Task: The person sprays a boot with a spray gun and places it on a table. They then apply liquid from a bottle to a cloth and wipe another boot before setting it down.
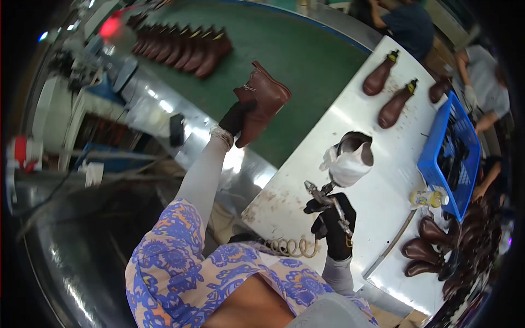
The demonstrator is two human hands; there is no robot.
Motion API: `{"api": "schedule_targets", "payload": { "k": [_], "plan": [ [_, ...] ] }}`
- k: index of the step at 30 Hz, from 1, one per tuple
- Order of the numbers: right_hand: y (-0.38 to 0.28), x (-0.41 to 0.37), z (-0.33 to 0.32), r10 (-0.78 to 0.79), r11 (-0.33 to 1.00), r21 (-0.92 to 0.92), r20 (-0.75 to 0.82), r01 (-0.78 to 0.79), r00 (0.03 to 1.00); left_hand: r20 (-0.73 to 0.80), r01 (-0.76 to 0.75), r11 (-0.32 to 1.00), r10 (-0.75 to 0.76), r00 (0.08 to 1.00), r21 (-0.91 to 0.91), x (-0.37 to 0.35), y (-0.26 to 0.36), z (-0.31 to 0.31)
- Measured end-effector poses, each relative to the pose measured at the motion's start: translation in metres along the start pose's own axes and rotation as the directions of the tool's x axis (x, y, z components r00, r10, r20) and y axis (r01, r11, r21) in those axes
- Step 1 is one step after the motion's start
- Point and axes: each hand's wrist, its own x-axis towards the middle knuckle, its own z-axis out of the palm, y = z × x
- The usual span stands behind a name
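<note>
My left hand [235, 116], in a black glove, is closed on a brown lace-up boot [265, 95], which is held up tilted over the green surface. In a second black glove, my right hand [337, 227] wraps round a metal spray gun [328, 201]. White cloth [349, 168] covers part of the gun's cup [365, 148], whose dark open mouth shows at the top. A coiled hose [292, 247] lies just left of the right hand. The gun and the boot are apart.
A row of brown boots [183, 49] stands on the green conveyor belt [306, 60]. On the white table [306, 158] are brown boots [394, 109], a blue crate [437, 145], a bottle [429, 198] and a pile of brown footwear [421, 249]. People [484, 76] work beyond it.
</note>
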Motion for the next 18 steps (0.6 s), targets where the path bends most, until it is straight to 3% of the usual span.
{"api": "schedule_targets", "payload": {
  "k": [1, 2, 4, 5, 7, 8, 10, 11, 12, 13, 14, 15, 16, 18],
  "plan": [
    [-0.002, -0.002, 0.01, -0.023, 1.0, 0.007, 0.032, 0.023, 0.999, -0.001, -0.01, 0.991, 0.01, 1.0, -0.133, -0.025, -0.006, -0.017],
    [-0.004, -0.005, 0.023, -0.028, 1.0, 0.01, 0.076, 0.028, 0.997, -0.046, -0.032, 0.989, 0.025, 0.999, -0.148, -0.049, -0.017, -0.041],
    [-0.011, -0.013, 0.048, -0.016, 0.999, -0.026, 0.154, 0.02, 0.988, -0.102, -0.159, 0.915, 0.13, 0.986, -0.371, -0.098, -0.036, -0.08],
    [-0.01, -0.017, 0.061, -0.025, 0.999, -0.033, 0.2, 0.032, 0.98, -0.155, -0.195, 0.906, 0.146, 0.977, -0.375, -0.135, -0.033, -0.084],
    [-0.013, -0.035, 0.079, -0.018, 0.995, -0.087, 0.304, 0.047, 0.953, -0.253, -0.429, 0.884, 0.465, 0.848, 0.188, -0.224, -0.031, -0.07],
    [-0.009, -0.041, 0.091, -0.043, 0.983, -0.152, 0.37, 0.107, 0.928, -0.291, -0.455, 0.887, 0.415, 0.862, -0.08, -0.255, -0.038, -0.082],
    [-0.005, -0.054, 0.122, -0.031, 0.943, -0.276, 0.477, 0.183, 0.878, -0.39, -0.502, 0.862, 0.441, 0.808, -0.064, -0.314, -0.049, -0.104],
    [-0.007, -0.059, 0.132, 0.05, 0.954, -0.28, 0.511, 0.111, 0.858, -0.443, -0.528, 0.848, 0.453, 0.774, -0.056, -0.343, -0.056, -0.11],
    [0.0, -0.062, 0.143, 0.02, 0.927, -0.319, 0.567, 0.197, 0.824, -0.483, -0.544, 0.838, 0.458, 0.746, -0.047, -0.365, -0.06, -0.117],
    [0.009, -0.068, 0.147, -0.01, 0.893, -0.342, 0.633, 0.291, 0.774, -0.56, -0.489, 0.784, 0.617, 0.553, 0.381, -0.382, -0.068, -0.118],
    [0.012, -0.073, 0.162, 0.006, 0.892, -0.342, 0.665, 0.297, 0.747, -0.524, -0.281, 0.631, 0.766, 0.372, 0.723, -0.395, -0.067, -0.128],
    [0.014, -0.079, 0.173, 0.033, 0.897, -0.332, 0.709, 0.292, 0.705, -0.405, 0.033, 0.408, 0.885, 0.229, 0.912, -0.414, -0.071, -0.135],
    [0.018, -0.086, 0.185, 0.055, 0.901, -0.322, 0.75, 0.292, 0.659, -0.426, 0.057, 0.424, 0.885, 0.189, 0.904, -0.443, -0.077, -0.145],
    [0.028, -0.096, 0.204, 0.072, 0.891, -0.313, 0.814, 0.329, 0.577, -0.5, 0.081, 0.51, 0.779, 0.378, 0.856, -0.501, -0.093, -0.159]
  ]
}}
